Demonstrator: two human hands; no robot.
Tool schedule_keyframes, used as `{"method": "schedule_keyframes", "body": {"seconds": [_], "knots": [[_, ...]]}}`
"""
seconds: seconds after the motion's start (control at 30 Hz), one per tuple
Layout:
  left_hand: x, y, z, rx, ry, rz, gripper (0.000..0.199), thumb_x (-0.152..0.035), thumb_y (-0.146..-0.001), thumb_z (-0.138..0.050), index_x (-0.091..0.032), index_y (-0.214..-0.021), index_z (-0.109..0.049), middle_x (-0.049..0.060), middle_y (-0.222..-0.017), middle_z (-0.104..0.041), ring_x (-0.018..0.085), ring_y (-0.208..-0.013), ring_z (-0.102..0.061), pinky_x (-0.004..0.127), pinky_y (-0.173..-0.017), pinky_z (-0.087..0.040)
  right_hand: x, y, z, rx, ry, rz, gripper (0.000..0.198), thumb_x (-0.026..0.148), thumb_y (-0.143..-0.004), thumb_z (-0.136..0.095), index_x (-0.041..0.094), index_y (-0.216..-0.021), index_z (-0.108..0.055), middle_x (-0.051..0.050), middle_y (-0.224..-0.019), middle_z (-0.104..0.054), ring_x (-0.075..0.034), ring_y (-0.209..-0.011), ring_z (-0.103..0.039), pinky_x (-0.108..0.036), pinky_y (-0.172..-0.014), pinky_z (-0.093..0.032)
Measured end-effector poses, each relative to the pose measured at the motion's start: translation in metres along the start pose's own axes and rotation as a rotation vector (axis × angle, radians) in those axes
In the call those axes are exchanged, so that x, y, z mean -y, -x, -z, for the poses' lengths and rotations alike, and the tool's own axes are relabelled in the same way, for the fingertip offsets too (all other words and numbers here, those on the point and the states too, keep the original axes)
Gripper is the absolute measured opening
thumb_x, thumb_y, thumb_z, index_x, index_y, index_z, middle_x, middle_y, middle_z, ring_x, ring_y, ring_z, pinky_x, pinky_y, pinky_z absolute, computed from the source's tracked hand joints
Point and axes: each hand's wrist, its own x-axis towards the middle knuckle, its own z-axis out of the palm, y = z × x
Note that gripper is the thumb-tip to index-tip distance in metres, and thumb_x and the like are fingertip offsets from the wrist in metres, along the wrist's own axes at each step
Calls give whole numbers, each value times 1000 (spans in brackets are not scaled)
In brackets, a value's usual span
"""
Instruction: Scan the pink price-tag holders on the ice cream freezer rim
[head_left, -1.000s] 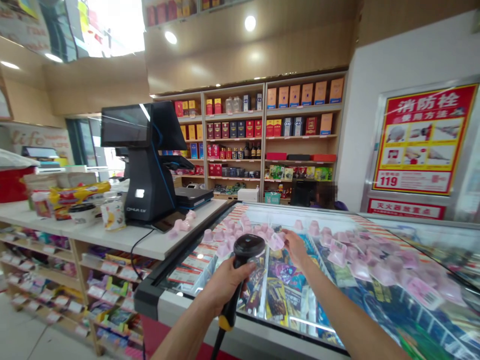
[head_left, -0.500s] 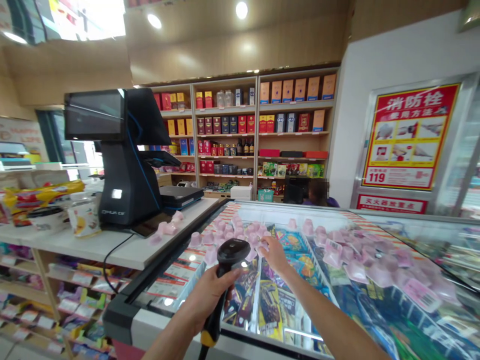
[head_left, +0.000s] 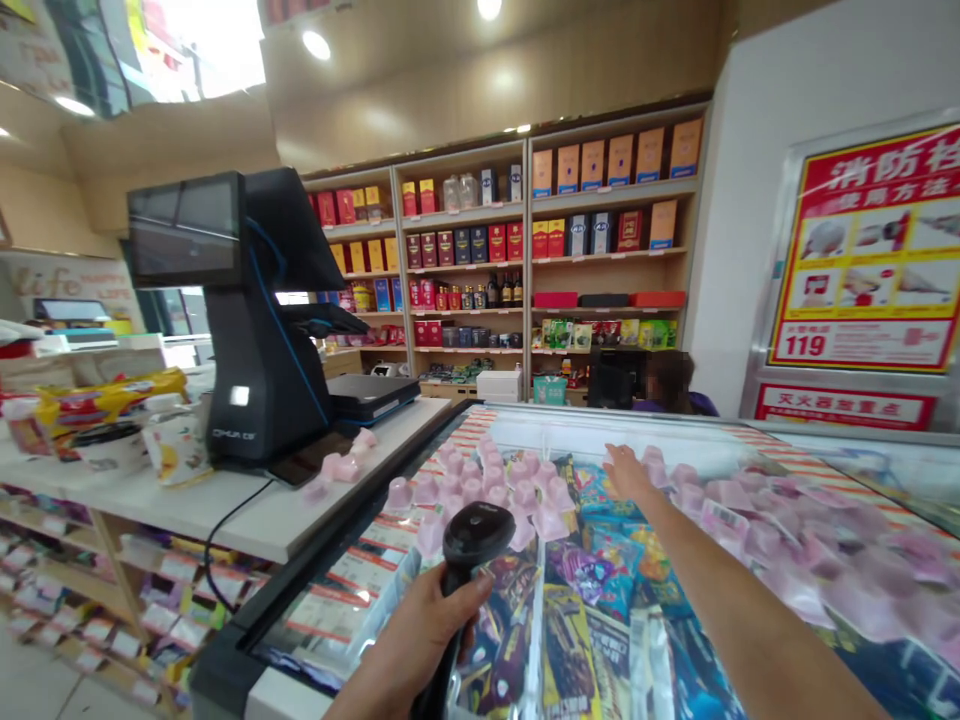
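Observation:
My left hand [head_left: 444, 625] is wrapped around the handle of a black barcode scanner [head_left: 476, 535], whose head points away over the glass-topped freezer [head_left: 360, 575]. My right hand [head_left: 628, 472] is stretched out over the glass, its fingers pointing left and slightly apart. No item shows in it, though the palm side is partly hidden. On the left of the glass lies a group of pale pink plastic cups [head_left: 491, 480]. A larger heap of pink cups [head_left: 780, 530], some with barcode labels, lies right of my right hand. Packaged ice creams [head_left: 570, 640] show beneath the glass.
A black cash register [head_left: 259, 340] stands on the white counter [head_left: 289, 515] at left, with several pink cups [head_left: 345, 465] beside it. A cable [head_left: 214, 530] hangs over the counter edge. Beyond the freezer are shelves of boxes [head_left: 465, 245] and a person [head_left: 670, 385].
My right hand has moved right, from the left group of cups toward the right heap. The scanner stays in my left hand. The view has turned slightly left and moved closer.

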Motion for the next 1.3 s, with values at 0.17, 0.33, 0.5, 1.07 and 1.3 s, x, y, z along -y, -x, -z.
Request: {"method": "schedule_keyframes", "body": {"seconds": [0.17,0.33,0.5,1.07,1.3], "knots": [[-2,5,-6,47,0,14,37,-50,-57,-60,-17,-67,-46,-7,-45,-44,7,-42,-38,19,-43,-29,13,25,21,-47,-301,-49,22,18,-67,-47,16,-87,-56,-8,-79,-53,-18,-74,-53,-30,-72,-38],[-12,24,-14,72,35,-68,35,-47,-59,-59,-16,-70,-47,-7,-46,-44,7,-42,-40,20,-44,-30,45,64,47,79,-1271,-403,16,27,-67,-48,20,-81,-51,0,-63,-56,-15,-59,-54,-29,-57,-43],[-18,37,-21,118,60,-94,32,-43,-59,-60,-16,-65,-44,-7,-44,-43,6,-38,-39,20,-42,-29,76,93,62,219,-1698,-397,15,22,-58,-58,20,-72,-51,3,-60,-59,-12,-58,-56,-24,-54,-43],[-25,48,-23,130,93,-125,29,-40,-60,-61,-16,-65,-46,-7,-44,-45,6,-38,-41,19,-41,-30,98,110,64,127,-1511,-404,23,28,-57,-56,20,-77,-49,4,-57,-58,-12,-54,-55,-26,-55,-44],[-19,39,-18,116,88,-107,29,-42,-61,-59,-16,-64,-45,-7,-42,-43,5,-35,-38,19,-40,-29,84,109,51,-32,-846,-152,24,33,-62,-48,18,-81,-52,-2,-65,-57,-17,-60,-54,-31,-59,-42]]}}
